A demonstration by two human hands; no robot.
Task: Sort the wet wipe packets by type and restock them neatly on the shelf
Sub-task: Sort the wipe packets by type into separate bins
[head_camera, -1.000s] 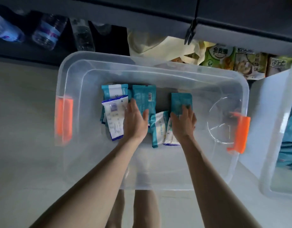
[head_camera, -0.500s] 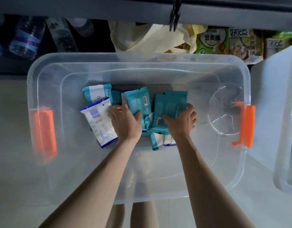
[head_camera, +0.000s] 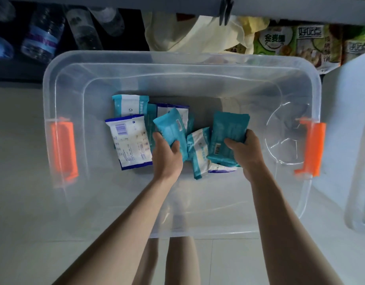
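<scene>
A clear plastic bin [head_camera: 78,202] with orange latches stands on the floor below me. Several wet wipe packets lie in its bottom. My left hand [head_camera: 167,155] grips a teal packet [head_camera: 171,128] and holds it tilted above the others. My right hand [head_camera: 246,150] grips a second teal packet [head_camera: 229,130] with a barcode near its lower end. A white packet with a blue edge [head_camera: 129,140] lies flat at the left. A teal and white packet [head_camera: 129,104] lies behind it, and another teal and white packet [head_camera: 199,153] lies between my hands.
The shelf's lowest level is just behind the bin. It holds water bottles [head_camera: 41,40] at the left, a cream cloth bag [head_camera: 190,36] in the middle and green snack packs [head_camera: 280,42] at the right. A second clear bin [head_camera: 358,182] stands at the right edge.
Both hands have closed on a teal packet each and lifted them off the pile. The view has shifted, so the bin sits more central.
</scene>
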